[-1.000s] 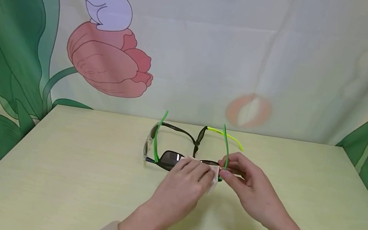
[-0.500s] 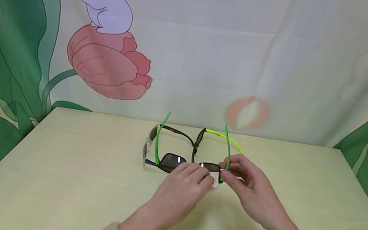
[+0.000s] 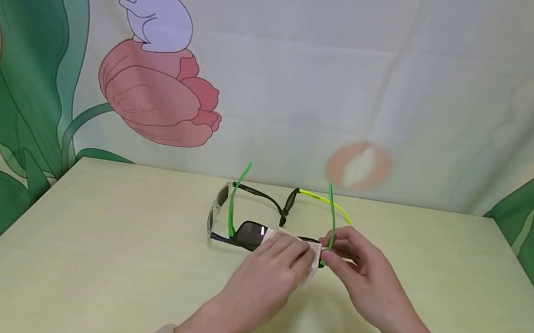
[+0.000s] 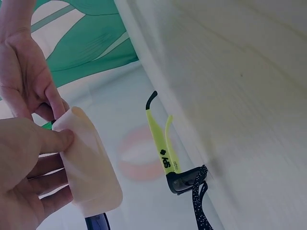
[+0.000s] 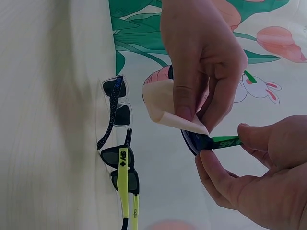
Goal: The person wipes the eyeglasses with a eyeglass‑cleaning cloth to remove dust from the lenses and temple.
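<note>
Black-framed sunglasses with green temples point(image 3: 250, 235) are held above the table, dark lenses toward me and temples pointing away. My left hand point(image 3: 265, 276) pinches a pale cloth point(image 4: 91, 163) between thumb and fingers and holds it against the lens on the right. Most of that lens is hidden behind cloth and fingers. With thumb and fingers, my right hand point(image 3: 366, 279) pinches the frame beside the right hinge, where the green temple point(image 5: 226, 142) begins.
Behind them on the table point(image 3: 85, 253) stand clear-framed sunglasses with dark speckled temples point(image 5: 115, 88). Black sunglasses with yellow temples point(image 5: 123, 177) are beside those. A printed cloth backdrop point(image 3: 281, 86) rises along the table's back edge.
The left hand's cloth slid down, baring the top of the right lens half a second ago, and is now back up over it. The right hand keeps its hold on the frame.
</note>
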### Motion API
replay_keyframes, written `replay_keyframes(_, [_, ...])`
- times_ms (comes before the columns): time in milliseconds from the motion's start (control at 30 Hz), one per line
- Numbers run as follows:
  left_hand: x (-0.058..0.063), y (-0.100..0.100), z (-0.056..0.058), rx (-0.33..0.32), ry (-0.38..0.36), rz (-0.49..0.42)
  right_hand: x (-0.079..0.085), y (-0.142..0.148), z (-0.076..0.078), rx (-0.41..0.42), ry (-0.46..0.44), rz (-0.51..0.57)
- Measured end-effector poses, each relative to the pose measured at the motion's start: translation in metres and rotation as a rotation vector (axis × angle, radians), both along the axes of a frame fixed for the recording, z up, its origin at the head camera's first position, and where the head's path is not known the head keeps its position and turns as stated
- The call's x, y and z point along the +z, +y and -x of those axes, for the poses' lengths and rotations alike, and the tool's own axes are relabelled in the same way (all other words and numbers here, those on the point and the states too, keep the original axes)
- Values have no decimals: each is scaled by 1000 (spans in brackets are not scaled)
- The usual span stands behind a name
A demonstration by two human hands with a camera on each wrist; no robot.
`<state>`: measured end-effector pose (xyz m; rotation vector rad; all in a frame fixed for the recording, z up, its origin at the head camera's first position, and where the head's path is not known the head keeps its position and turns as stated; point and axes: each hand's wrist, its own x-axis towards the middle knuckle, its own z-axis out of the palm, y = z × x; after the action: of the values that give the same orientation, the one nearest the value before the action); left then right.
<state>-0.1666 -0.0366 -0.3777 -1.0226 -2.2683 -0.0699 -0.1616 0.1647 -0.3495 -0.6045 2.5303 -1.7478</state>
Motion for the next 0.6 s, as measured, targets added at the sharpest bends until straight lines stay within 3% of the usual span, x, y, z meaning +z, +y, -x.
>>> replay_keyframes(233, [1,-1,-2,4,-16,10,-1,1,1,-9,11,-6])
replay_keyframes(600, [1,-3,0,-57,26,-54,-2,5,2,-44,-11,9])
